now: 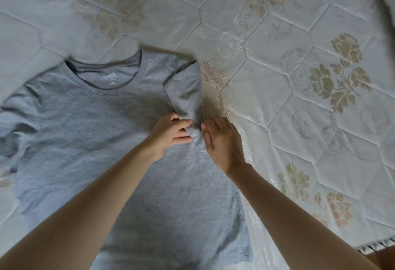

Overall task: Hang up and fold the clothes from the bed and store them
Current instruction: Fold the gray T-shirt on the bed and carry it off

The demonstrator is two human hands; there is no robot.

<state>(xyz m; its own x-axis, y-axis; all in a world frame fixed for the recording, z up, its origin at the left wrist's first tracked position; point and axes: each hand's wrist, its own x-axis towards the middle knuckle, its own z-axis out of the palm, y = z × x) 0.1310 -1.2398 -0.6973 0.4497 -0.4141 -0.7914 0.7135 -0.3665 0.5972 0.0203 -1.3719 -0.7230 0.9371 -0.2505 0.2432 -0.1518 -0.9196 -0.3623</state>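
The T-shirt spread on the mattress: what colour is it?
Heathered grey T-shirt, with a darker neckline edge; the head view shows it.

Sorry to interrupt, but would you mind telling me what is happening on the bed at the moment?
A person is folding a grey T-shirt that lies flat, front up, on a quilted floral mattress. The shirt's sleeve on the right of the view is already turned in over the body. The left hand pinches the end of that sleeve, while the right hand rests with fairly straight fingers at the shirt's edge beside it. The opposite sleeve is not yet folded in.
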